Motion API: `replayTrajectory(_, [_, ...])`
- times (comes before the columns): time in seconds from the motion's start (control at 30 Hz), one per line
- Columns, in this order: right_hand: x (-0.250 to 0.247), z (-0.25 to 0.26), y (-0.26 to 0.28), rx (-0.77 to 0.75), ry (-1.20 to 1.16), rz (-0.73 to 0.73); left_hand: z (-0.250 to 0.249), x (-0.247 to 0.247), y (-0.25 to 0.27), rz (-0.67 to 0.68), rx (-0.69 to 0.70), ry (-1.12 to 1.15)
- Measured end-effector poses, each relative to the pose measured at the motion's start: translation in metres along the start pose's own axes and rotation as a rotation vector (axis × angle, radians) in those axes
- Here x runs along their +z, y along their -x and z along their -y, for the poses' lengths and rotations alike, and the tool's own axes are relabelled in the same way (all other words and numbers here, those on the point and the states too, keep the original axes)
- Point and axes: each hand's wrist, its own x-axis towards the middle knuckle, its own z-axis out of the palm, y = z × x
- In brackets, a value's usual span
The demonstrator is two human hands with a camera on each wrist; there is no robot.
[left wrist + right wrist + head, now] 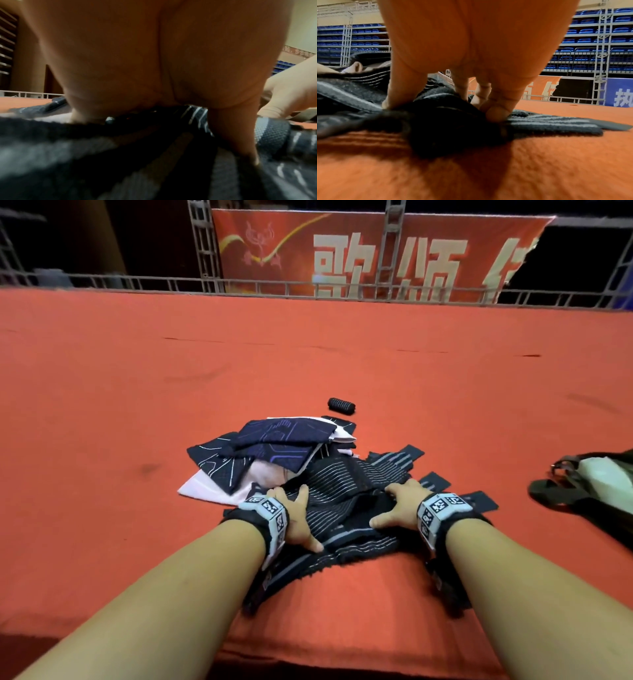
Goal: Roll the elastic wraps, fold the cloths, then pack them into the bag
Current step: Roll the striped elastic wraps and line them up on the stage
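Two hands, the left hand [297, 517] and right hand [397, 505], press one tangled heap of black striped elastic wraps [346, 484] (exact number unclear). One rolled wrap [341, 406], one pile of cloths [270, 453], one bag [589, 484].

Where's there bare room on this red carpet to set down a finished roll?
Bare red carpet lies left of the folded dark patterned cloths, and beyond the small black rolled wrap. It is crowded around both hands on the striped black elastic wraps, and toward the dark bag.
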Motion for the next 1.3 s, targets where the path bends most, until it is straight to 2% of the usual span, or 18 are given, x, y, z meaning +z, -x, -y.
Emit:
replayTrajectory(0.3, [0.007,0.004,-0.030,0.042,-0.074,-0.046,0.006,-0.016,-0.044,-0.058,0.074,0.078])
replayTrajectory(0.53, [0.009,0.005,-0.045,0.073,-0.168,-0.053,0.005,-0.024,-0.068,-0.066,0.082,0.069])
replayTrajectory(0.67, [0.008,0.005,-0.042,0.092,-0.225,-0.092,0.003,-0.025,-0.068,-0.074,0.084,0.085])
replayTrajectory(0.87, [-0.011,-0.004,-0.035,0.155,-0.544,-0.262,0.010,-0.032,-0.058,-0.089,0.112,0.215])
replayTrajectory(1.03, [-0.023,0.006,-0.033,0.060,-0.599,-0.216,0.035,-0.056,-0.037,-0.165,0.155,0.223])
replayTrajectory(1.17, [-0.032,0.011,-0.023,0.039,-0.642,-0.351,0.047,-0.087,-0.014,-0.301,0.172,0.134])
replayTrajectory(1.3, [-0.059,0.016,0.002,0.041,-0.703,-0.546,0.055,-0.107,0.011,-0.364,0.095,0.132])
